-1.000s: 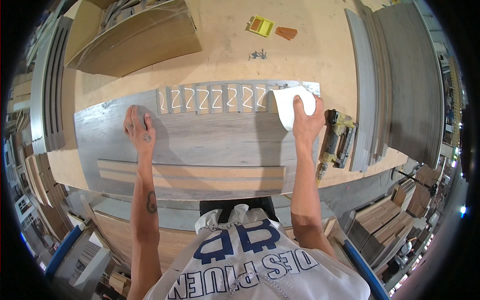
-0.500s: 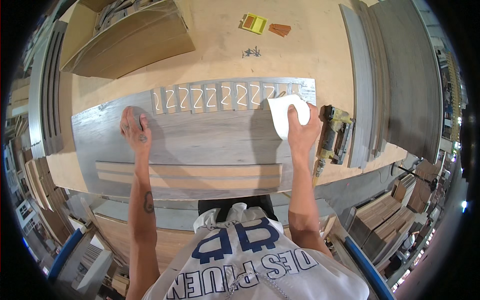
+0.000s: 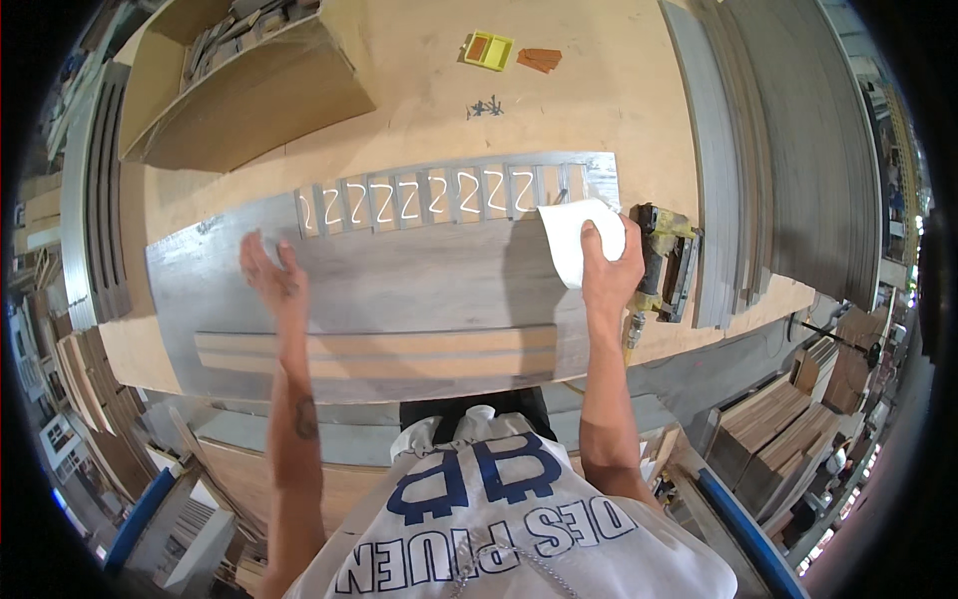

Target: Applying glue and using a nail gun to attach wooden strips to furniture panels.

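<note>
My right hand (image 3: 612, 268) grips a white glue bottle (image 3: 569, 238), tilted with its tip over the right end of a row of small wooden blocks (image 3: 409, 203). White zigzag lines of glue run across most of these blocks. The row lies along the far edge of a grey wood-grain board (image 3: 419, 280). At the board's left part my left hand (image 3: 274, 275) has its fingers apart and holds nothing; it is slightly blurred. Two long, narrow strips (image 3: 374, 349) lie along the board's near side. Whether the bottle tip touches a block is hard to make out.
A nail gun (image 3: 667, 262) lies just right of my right hand. Grey boards (image 3: 788, 150) are stacked along the right side. An open cardboard box (image 3: 254, 105) of offcuts stands far left. Beyond the board lie loose dark screws or nails (image 3: 485, 107) and a yellow tray (image 3: 487, 51).
My left hand has opened from a more curled pose on the board, its fingers spreading. The right hand and glue bottle have shifted slightly toward me. The whole view has moved a little.
</note>
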A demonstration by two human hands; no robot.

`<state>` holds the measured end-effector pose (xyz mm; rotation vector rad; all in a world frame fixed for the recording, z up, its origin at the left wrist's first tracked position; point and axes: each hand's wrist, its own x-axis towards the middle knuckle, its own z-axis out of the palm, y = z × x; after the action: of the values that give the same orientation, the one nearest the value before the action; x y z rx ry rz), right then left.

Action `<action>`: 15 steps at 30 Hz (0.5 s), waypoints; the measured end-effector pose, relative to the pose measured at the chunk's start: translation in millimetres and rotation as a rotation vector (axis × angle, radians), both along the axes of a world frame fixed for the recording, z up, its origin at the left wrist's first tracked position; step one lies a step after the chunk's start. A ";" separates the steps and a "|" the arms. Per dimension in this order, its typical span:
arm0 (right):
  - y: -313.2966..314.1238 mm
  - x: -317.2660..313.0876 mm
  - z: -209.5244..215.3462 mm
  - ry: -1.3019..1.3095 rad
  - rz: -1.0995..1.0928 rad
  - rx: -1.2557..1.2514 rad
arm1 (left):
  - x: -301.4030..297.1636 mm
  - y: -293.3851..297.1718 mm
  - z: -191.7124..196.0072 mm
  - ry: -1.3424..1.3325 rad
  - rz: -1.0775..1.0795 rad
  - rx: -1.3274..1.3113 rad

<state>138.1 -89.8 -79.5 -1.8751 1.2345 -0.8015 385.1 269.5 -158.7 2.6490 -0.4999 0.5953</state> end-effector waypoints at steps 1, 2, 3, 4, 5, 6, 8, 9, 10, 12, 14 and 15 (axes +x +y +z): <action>-2.4 1.9 1.1 -0.031 -0.033 0.031 | -15.6 -17.7 6.8 0.021 -0.109 -0.022; -5.8 -3.4 2.8 -0.050 -0.075 0.055 | -45.0 -48.7 13.2 0.054 -0.228 -0.051; -10.3 -6.2 4.3 -0.049 -0.079 0.061 | -82.2 -89.5 44.9 0.346 -0.298 -0.061; -15.4 -2.3 4.0 -0.060 -0.084 0.059 | -119.5 -118.1 58.5 0.977 -0.290 -0.331; -19.9 2.0 2.8 -0.069 -0.090 0.053 | -140.4 -146.0 58.0 0.633 -0.694 -0.102; -24.1 5.1 1.9 -0.075 -0.087 0.055 | -157.9 -174.3 45.2 0.612 -0.960 -0.207; -29.5 12.2 -2.3 -0.123 -0.049 0.088 | -190.1 -208.7 30.5 0.522 -0.986 -0.084; -33.2 13.2 -3.1 -0.128 -0.048 0.080 | -191.4 -218.0 28.5 0.514 -0.988 -0.089; -35.4 14.6 -4.6 -0.125 -0.031 0.061 | -191.4 -226.1 26.3 0.510 -1.019 -0.124; -38.7 18.5 -5.4 -0.126 -0.013 0.043 | -191.0 -232.8 22.8 0.502 -1.048 -0.158; -40.2 22.2 -4.1 -0.095 0.005 0.039 | -191.9 -231.0 19.7 0.511 -1.049 -0.080; -41.1 22.4 -2.8 -0.093 0.005 0.041 | -193.4 -232.4 21.5 0.514 -1.049 -0.079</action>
<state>160.5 -130.9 -82.3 -1.7871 1.1796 -0.8452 191.8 37.1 -137.2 1.9296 -1.4586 -0.3618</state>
